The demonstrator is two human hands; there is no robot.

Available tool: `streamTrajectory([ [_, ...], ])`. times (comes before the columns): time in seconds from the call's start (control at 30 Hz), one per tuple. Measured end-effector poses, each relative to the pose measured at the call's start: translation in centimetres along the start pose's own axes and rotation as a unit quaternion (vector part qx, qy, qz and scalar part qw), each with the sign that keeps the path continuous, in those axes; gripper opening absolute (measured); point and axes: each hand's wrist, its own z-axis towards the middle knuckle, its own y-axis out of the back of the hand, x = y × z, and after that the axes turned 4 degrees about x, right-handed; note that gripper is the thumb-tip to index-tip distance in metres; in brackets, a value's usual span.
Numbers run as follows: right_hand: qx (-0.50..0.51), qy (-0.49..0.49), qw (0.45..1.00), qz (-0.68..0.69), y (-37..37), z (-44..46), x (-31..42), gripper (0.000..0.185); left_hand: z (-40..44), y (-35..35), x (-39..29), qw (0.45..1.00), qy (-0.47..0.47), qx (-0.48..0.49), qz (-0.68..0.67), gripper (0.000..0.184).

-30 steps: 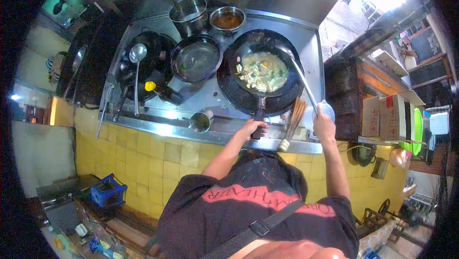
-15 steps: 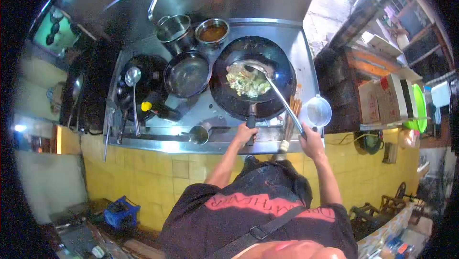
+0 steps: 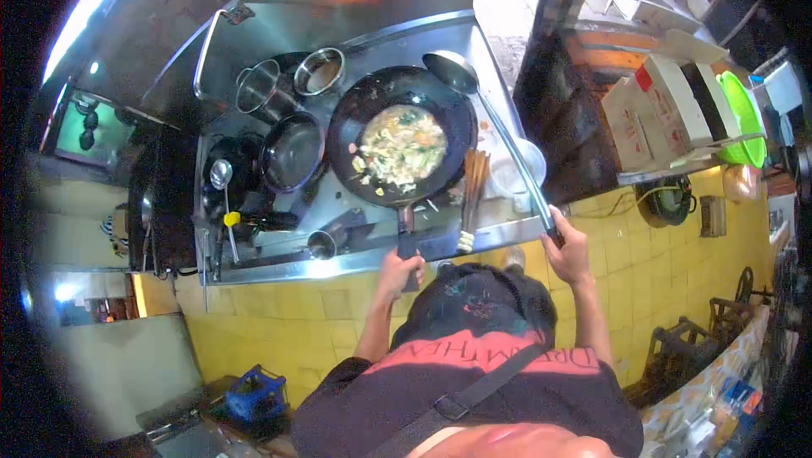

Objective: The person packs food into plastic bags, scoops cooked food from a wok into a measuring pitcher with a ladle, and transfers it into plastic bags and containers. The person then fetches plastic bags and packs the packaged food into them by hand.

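My left hand [image 3: 398, 274] is closed around the dark handle of a black wok [image 3: 345, 132] on the stove. Pale chopped food with green and orange bits [image 3: 404, 145] lies in the wok. With my right hand [image 3: 568, 248] I grip the end of a long metal ladle [image 3: 507, 132]. Its bowl is raised at the wok's far right edge, apart from the food. Between the wok and my right hand, a bundled bamboo brush [image 3: 475, 187] rests on the counter beside a clear plastic container [image 3: 530, 162].
Left of the wok stand an empty-looking dark pan [image 3: 293, 153], a tall metal pot [image 3: 259, 88] and a smaller pot [image 3: 320, 73]. Another ladle [image 3: 222, 177] and a yellow-capped bottle [image 3: 254, 220] lie farther left. A small metal cup [image 3: 321, 244] sits near the front edge. Cardboard boxes [image 3: 672, 103] stand right.
My right hand has lifted the ladle out of the food, up and to the right. My left hand stays on the wok's handle. The view has shifted, and an orange glow on the backsplash is brighter.
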Motion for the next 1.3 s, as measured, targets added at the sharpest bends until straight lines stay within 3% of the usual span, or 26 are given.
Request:
streamTrajectory([
  [0.17, -0.016, 0.073, 0.997, -0.003, 4.0, 0.2, -2.4, 0.05, -2.2, -3.6, 1.1, 1.0, -0.009, -0.013, 0.023, 0.017],
  [0.23, 0.034, 0.007, 0.999, 0.028, 5.3, 0.1, -2.3, 0.05, -2.7, -5.1, 1.3, 0.999, -0.012, -0.022, 0.021, 0.017],
  [0.33, 0.067, -0.024, 0.997, 0.022, 6.9, 0.4, -2.8, 0.05, -3.3, -6.8, 2.1, 0.999, -0.018, -0.025, 0.01, 0.016],
  [0.4, 0.05, 0.006, 0.998, 0.025, 7.3, 0.4, -3.8, 0.049, -3.4, -7.9, 2.2, 1.0, -0.022, -0.02, 0.004, 0.016],
  [0.47, 0.085, -0.037, 0.996, 0.013, 7.9, 0.5, -3.3, 0.048, -3.9, -8.8, 1.7, 0.999, -0.004, -0.03, 0.043, 0.015],
  [0.7, 0.05, 0.007, 0.999, 0.009, 7.2, 0.7, -4.7, 0.047, -3.5, -10.2, 1.9, 0.996, -0.02, -0.017, 0.091, 0.017],
  [1.03, 0.044, -0.062, 0.997, 0.019, 7.8, -1.1, -4.4, 0.049, -1.8, -10.1, 1.5, 0.979, -0.052, -0.016, 0.198, 0.014],
  [1.1, 0.033, -0.061, 0.997, 0.012, 8.3, -1.5, -3.9, 0.049, -1.9, -11.0, 0.7, 0.972, -0.071, -0.06, 0.214, 0.016],
  [1.23, 0.03, -0.085, 0.996, 0.022, 8.6, -2.1, -3.8, 0.05, -0.4, -9.5, 1.8, 0.98, -0.086, -0.038, 0.174, 0.018],
  [1.3, 0.012, -0.074, 0.997, 0.022, 8.3, -2.4, -4.2, 0.051, -0.1, -9.4, 1.9, 0.968, -0.067, -0.08, 0.226, 0.019],
])
